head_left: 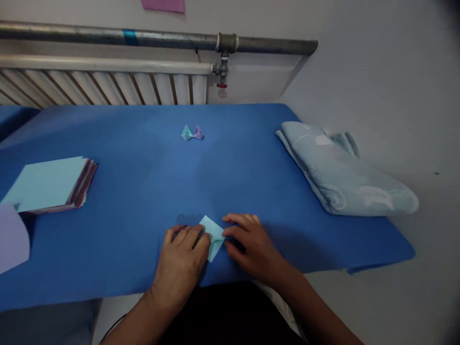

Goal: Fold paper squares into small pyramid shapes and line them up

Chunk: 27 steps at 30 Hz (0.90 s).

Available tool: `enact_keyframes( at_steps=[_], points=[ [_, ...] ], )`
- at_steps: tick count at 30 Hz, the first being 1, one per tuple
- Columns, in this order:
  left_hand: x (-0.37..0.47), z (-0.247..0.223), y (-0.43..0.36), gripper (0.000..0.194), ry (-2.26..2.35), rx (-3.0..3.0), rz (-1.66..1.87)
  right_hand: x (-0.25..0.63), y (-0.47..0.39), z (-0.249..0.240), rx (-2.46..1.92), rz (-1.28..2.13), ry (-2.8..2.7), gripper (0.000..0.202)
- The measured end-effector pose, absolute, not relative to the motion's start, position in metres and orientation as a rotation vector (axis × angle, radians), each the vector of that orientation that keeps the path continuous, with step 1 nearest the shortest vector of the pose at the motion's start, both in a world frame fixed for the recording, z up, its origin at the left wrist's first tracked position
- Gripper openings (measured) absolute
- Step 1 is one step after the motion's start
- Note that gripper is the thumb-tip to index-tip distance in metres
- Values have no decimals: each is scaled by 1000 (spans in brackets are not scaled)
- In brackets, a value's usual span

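A small light-teal piece of folded paper [216, 235] lies on the blue table near its front edge, creased across the middle. My left hand [184, 254] rests over its left side, the curled fingers holding it against the table and hiding that corner. At the right corner, the index finger and thumb of my right hand [251, 247] close on the paper's tip, while the other fingers bend above it. Farther back sit two small folded paper pieces, one teal [186, 133] and one purple [199, 133], touching or nearly touching each other.
A stack of coloured paper [46, 184] lies at the left, with a lilac sheet [12, 239] in front of it. On the right is a folded pale blanket [341, 167]. Behind the blue table [143, 191] stand a white radiator [118, 86] and a metal pipe [172, 39].
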<state>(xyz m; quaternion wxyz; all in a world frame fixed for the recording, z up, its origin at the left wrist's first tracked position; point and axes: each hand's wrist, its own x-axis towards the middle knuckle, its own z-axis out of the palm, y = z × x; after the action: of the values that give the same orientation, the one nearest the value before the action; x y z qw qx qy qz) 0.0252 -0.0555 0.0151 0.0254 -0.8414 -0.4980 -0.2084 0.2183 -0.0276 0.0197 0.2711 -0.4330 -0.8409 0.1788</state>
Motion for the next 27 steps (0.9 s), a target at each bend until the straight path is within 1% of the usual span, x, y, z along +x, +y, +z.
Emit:
enact_keyframes(
  at_steps=[2,6,13,21,27],
  points=[
    [26,13,-56,19,-1552,-2589,-664,218,-27,19,-1169,474,-2264,11],
    [28,12,-56,19,-1604,-2564,-717,218,-25,18,-1200,481,-2264,14],
    [34,16,-53,16,-1747,-2575,-792,216,-22,19,-1235,526,-2270,16],
    [36,15,-50,16,-1843,-2541,-834,215,-21,16,-1282,513,-2276,8],
    [38,12,-46,16,-1881,-2526,-873,212,-21,14,-1306,514,-2235,8]
  ],
)
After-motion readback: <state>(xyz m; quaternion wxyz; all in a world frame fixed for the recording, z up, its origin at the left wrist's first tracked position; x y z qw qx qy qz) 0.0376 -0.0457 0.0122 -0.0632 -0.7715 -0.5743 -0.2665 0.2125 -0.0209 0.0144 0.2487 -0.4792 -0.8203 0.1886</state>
